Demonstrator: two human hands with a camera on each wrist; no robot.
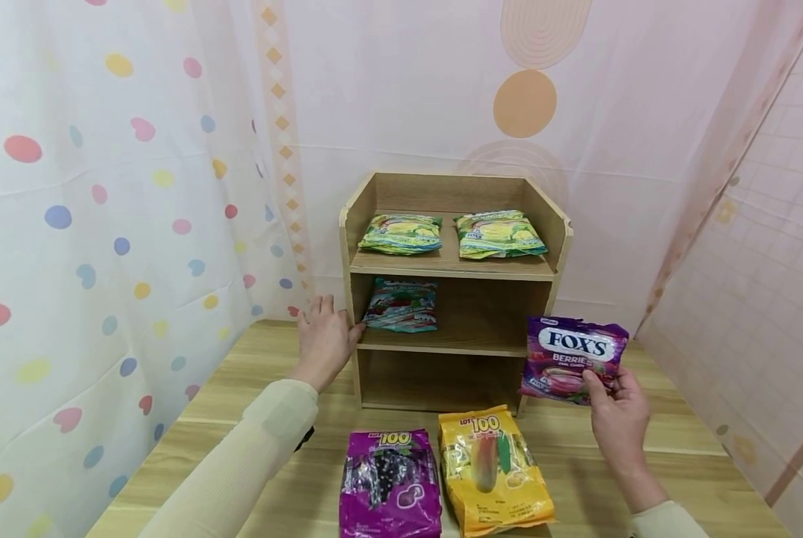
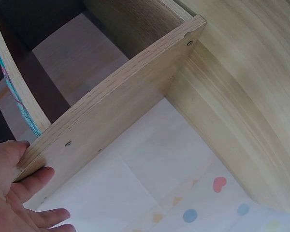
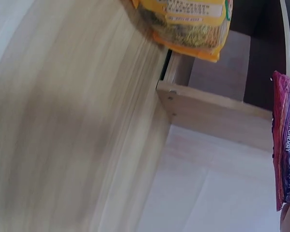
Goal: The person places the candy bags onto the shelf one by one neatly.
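Observation:
A purple bag of Fox's Berries candy (image 1: 570, 351) is pinched in my right hand (image 1: 620, 415), thumb across its front, at the right front of a small wooden shelf (image 1: 451, 342). In the right wrist view only the edge of this candy bag (image 3: 287, 140) shows. My left hand (image 1: 325, 336) holds the shelf's left side panel (image 2: 111, 104), the thumb at its front edge and the fingers along the outer face. Beside that thumb, a teal candy bag (image 1: 401, 306) leans in the middle compartment. On the top level lie green-yellow candy bags, a left pile (image 1: 401, 233) and a right pile (image 1: 499, 233).
In front of the shelf, a purple Lot 100 bag (image 1: 389, 486) and a yellow Lot 100 bag (image 1: 494, 471) lie side by side on the wooden table (image 1: 240, 418). Patterned curtains (image 1: 125, 187) hang behind and at both sides.

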